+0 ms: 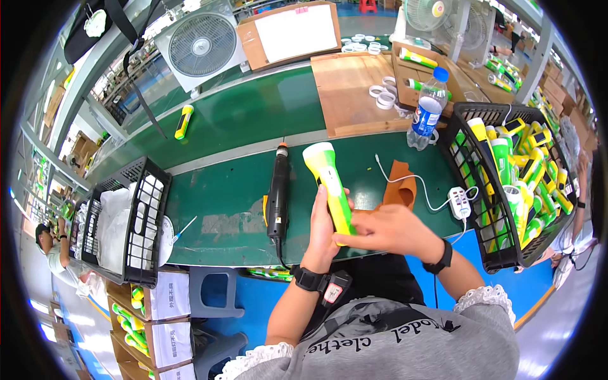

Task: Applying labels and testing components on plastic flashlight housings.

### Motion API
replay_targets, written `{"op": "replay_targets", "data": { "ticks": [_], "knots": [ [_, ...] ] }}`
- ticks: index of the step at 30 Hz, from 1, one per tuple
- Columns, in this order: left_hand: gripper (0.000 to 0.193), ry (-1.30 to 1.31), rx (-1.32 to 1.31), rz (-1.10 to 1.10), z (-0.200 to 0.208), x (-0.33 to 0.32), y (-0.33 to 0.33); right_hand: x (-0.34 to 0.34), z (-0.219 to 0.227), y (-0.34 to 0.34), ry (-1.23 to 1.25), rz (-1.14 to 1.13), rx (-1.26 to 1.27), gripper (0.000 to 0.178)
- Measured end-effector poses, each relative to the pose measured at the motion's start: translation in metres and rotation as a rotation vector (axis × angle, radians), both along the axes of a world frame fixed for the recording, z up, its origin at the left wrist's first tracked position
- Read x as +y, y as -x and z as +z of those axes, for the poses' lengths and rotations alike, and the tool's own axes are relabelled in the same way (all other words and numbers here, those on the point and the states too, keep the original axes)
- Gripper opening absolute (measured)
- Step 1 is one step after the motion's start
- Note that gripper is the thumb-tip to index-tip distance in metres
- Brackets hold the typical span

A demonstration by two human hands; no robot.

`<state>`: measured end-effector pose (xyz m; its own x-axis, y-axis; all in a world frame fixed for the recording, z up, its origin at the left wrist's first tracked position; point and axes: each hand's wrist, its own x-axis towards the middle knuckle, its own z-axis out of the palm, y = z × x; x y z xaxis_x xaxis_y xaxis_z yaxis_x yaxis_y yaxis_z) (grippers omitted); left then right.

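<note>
A yellow, green and white flashlight is tilted over the front edge of the bench, its wide white head pointing up and away. My left hand is wrapped round its lower body. At the tail end, my right hand has its thumb and curled fingers on the flashlight; motion softens its outline slightly. Left of my hands lies a black electric screwdriver with an orange collar. Behind my right hand is a folded orange-brown cloth, partly covered by it.
A black crate full of flashlights stands right, beside a white charging block and a plastic bottle. Another black crate stands left. Beyond, a flashlight lies on the green belt, with white rings on a wooden board.
</note>
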<state>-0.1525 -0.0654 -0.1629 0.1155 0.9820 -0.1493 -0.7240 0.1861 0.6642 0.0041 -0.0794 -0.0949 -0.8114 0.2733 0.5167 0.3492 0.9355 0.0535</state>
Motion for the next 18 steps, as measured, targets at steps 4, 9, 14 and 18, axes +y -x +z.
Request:
{"op": "replay_targets", "data": {
  "ticks": [4, 9, 14, 18],
  "knots": [
    [0.043, 0.01, -0.285, -0.028, 0.029, -0.013, -0.01, -0.004, -0.031, -0.004, -0.158, -0.131, -0.002, 0.028],
    [0.044, -0.15, -0.172, -0.046, 0.037, -0.022, -0.018, -0.015, -0.056, -0.002, 0.291, -0.269, 0.58, 0.045],
    [0.048, -0.174, -0.096, 0.015, 0.036, -0.025, -0.017, -0.019, -0.052, -0.011, 1.26, -0.148, 0.978, 0.049],
    [0.052, -0.177, 0.01, 0.056, 0.038, -0.03, -0.02, -0.011, -0.04, -0.002, 1.113, -0.122, 1.017, 0.049]
  ]
}}
